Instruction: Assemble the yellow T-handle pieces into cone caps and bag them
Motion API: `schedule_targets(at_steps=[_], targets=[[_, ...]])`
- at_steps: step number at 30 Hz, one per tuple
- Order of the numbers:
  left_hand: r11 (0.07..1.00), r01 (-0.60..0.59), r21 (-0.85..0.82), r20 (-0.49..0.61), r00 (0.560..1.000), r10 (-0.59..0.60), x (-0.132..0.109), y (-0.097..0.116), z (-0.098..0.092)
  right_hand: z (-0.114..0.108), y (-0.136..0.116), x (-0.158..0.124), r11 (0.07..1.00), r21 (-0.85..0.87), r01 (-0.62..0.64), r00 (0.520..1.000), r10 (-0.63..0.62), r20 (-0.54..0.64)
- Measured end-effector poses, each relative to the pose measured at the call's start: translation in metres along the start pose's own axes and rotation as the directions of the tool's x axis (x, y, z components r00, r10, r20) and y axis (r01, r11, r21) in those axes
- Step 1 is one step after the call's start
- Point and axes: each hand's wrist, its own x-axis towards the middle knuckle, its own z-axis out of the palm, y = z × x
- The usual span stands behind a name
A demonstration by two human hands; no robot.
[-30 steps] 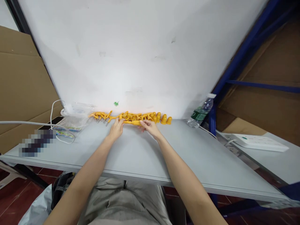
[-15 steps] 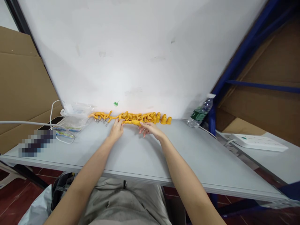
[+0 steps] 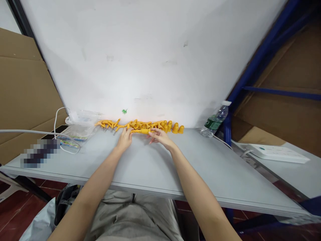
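A row of several yellow plastic parts lies along the far edge of the grey table, against the white wall. In front of the row, both my hands hold one long yellow ribbed piece. My left hand pinches its left end with the fingers closed. My right hand grips its right end with thumb and fingertips. Cone-shaped yellow caps stand at the right end of the row, and yellow hooks with screws lie at the left end.
A clear plastic bag with small parts and a white cable lie at the table's left. A water bottle stands at the back right. A white power strip rests on the neighbouring table. Cardboard stands left and right.
My right hand has shifted slightly left and lifted the right end of the ribbed piece a little. My left hand has stayed on the left end.
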Motion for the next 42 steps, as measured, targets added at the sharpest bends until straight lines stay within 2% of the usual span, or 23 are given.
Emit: schedule_targets(at_steps=[5, 10, 12, 14, 17, 21, 25, 27, 32, 42], targets=[[0.998, -0.066, -0.01, 0.048, 0.997, 0.066, -0.001, 0.003, -0.003, 0.007, 0.004, 0.004, 0.997, -0.005, -0.072, 0.995, 0.071, -0.073], [0.998, -0.053, -0.024, 0.001, 0.999, 0.053, -0.001, 0.002, 0.001, 0.008, 0.004, 0.004, 0.989, -0.007, -0.144, 0.983, 0.143, -0.114], [0.999, -0.031, -0.024, -0.021, 0.999, 0.031, 0.0, 0.0, 0.003, 0.003, 0.003, 0.003, 0.994, 0.004, -0.112, 0.991, 0.112, -0.078], [0.999, -0.023, -0.023, -0.038, 0.999, 0.022, 0.0, -0.003, 0.003, 0.0, 0.004, 0.003, 1.0, 0.024, -0.01, 0.999, 0.011, -0.032], [0.999, -0.041, -0.012, -0.041, 0.998, 0.04, 0.0, -0.005, 0.002, 0.0, 0.007, 0.004, 0.995, 0.059, 0.084, 0.996, -0.082, -0.032], [0.997, -0.074, -0.005, -0.011, 0.997, 0.074, 0.0, -0.002, -0.001, 0.009, 0.01, 0.008, 1.0, 0.024, 0.001, 0.994, 0.002, -0.109], [0.999, -0.054, -0.01, -0.007, 0.999, 0.054, 0.0, 0.003, -0.001, 0.01, 0.009, 0.008, 0.997, -0.017, -0.074, 0.987, 0.071, -0.143], [0.999, -0.041, -0.015, -0.025, 0.999, 0.041, 0.0, 0.002, -0.001, 0.005, 0.009, 0.007, 0.999, -0.019, -0.05, 0.992, 0.047, -0.118], [0.999, -0.043, -0.027, -0.06, 0.997, 0.041, 0.002, -0.003, 0.001, -0.007, 0.016, 0.01, 0.986, 0.005, 0.167, 0.986, -0.166, -0.028], [0.997, -0.062, -0.048, -0.046, 0.997, 0.06, 0.003, -0.001, -0.003, 0.005, 0.02, 0.016, 0.99, 0.0, 0.144, 0.985, -0.143, -0.097]])
